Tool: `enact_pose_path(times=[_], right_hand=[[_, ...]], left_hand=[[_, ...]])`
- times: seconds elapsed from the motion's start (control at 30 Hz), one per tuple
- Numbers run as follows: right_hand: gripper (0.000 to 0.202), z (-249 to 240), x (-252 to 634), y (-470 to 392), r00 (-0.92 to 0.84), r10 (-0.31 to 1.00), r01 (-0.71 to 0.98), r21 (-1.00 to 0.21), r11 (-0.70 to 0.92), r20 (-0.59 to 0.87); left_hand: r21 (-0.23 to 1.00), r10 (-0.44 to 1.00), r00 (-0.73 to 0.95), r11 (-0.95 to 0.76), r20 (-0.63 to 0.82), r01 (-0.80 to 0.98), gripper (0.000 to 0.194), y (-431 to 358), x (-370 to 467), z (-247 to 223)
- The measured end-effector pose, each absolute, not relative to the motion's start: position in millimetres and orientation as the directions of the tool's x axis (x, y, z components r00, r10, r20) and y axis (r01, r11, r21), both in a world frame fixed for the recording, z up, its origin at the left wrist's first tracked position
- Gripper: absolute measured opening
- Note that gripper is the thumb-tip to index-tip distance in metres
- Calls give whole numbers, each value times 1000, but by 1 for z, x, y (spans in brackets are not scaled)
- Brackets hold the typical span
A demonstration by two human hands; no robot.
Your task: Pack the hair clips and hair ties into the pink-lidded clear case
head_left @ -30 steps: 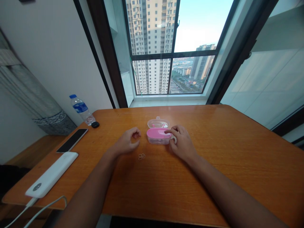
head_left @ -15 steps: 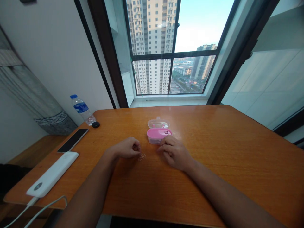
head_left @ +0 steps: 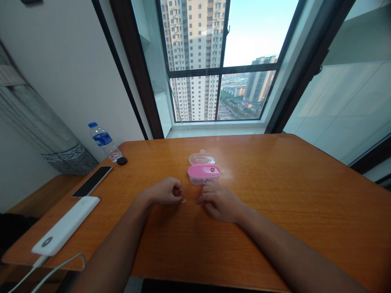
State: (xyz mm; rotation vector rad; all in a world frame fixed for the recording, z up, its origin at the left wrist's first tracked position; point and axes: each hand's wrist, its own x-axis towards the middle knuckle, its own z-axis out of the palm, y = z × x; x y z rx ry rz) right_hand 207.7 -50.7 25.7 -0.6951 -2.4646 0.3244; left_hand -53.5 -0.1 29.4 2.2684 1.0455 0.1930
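My left hand (head_left: 168, 191) rests on the table with thumb and index finger pinched together. At its fingertips a small, thin, pale loop, like an elastic band (head_left: 183, 200), shows partly; the fingers cover the rest. My right hand (head_left: 222, 202) lies just in front of the pink inner tray (head_left: 201, 171) of a small clear plastic box (head_left: 196, 180). Its fingers are curled together and point toward the left hand; what they hold, if anything, is hidden. A small dark ring-shaped mark or loop (head_left: 212, 170) shows on the tray. The box's clear lid (head_left: 195, 158) lies folded back behind it.
On the wooden table (head_left: 293, 203), a white power bank (head_left: 69, 226) with a cable (head_left: 70, 260) and a phone (head_left: 92, 182) lie at the left. A water bottle (head_left: 104, 140) and a small black object (head_left: 121, 161) are behind them. A window (head_left: 220, 73) stands beyond the table.
My right hand has come down and slightly left from the box, its fingers closing more. My left fingertips now cover more of the pale loops, which lay more visible on the table before.
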Motion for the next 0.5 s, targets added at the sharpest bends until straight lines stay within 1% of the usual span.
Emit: enact_pose_path(times=[0.1,0.23,0.37,0.5], right_hand=[[35,25,208,-51,-715,542,407,-368,836,442],[35,23,209,-50,-714,549,405,-383,830,434],[35,23,209,-50,-713,564,420,-390,819,417],[35,25,209,-51,-716,568,423,-394,816,405]], left_hand=[[602,741,663,-483,-106,636,14,-1,-54,30],[615,770,638,-488,-32,620,13,-1,-58,33],[653,771,633,-440,-77,616,12,-2,-59,35],[651,773,628,-431,-91,625,9,-3,-57,36]])
